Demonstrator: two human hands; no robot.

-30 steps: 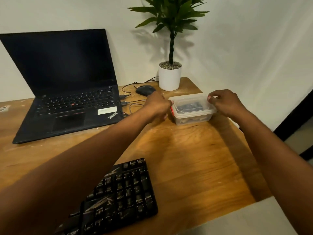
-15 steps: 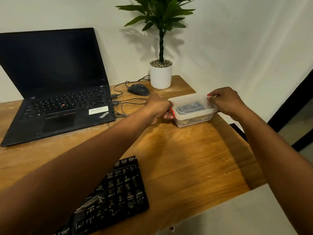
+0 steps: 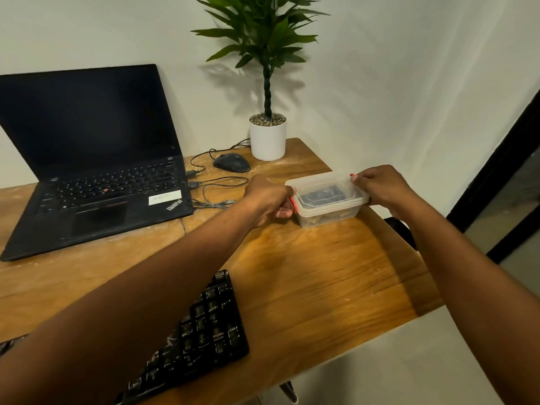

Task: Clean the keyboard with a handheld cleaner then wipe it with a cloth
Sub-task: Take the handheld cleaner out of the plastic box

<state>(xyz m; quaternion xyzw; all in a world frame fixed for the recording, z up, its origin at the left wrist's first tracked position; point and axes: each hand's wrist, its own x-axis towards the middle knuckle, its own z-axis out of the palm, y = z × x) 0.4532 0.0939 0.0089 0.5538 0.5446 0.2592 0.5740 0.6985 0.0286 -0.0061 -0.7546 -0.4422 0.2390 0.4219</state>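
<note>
The black keyboard (image 3: pixel 204 340) lies at the near edge of the wooden worktop (image 3: pixel 321 273), angled, with the person's left forearm crossing above it and hiding much of its left part. Pale smears show on its keys.

Farther off, toward the right edge of the worktop, stands a clear plastic container (image 3: pixel 327 200) with a lid and red clips. Something dark shows through the lid; what it is cannot be told. The left hand (image 3: pixel 267 200) grips the container's left end, fingers curled at the red clip. The right hand (image 3: pixel 380 190) holds the right end, fingers curled over the lid's rim.

To the left of the container a grey cable (image 3: pixel 216 197) lies in loops, running to the side of an open black laptop (image 3: pixel 93 159) whose screen is dark. Beyond the cable, a dark mouse (image 3: pixel 232 162) rests near a white pot (image 3: pixel 267 138) holding a green plant (image 3: pixel 263 33), set at the far right corner.

The worktop is warm brown wood with visible grain and pale, dusty scuffs along its far and left parts. Behind it rises a plain white wall (image 3: pixel 409 83), which turns a corner on the right. At the far right a dark frame (image 3: pixel 496 182) stands, and pale floor (image 3: pixel 409 369) shows below the worktop's edge.
</note>
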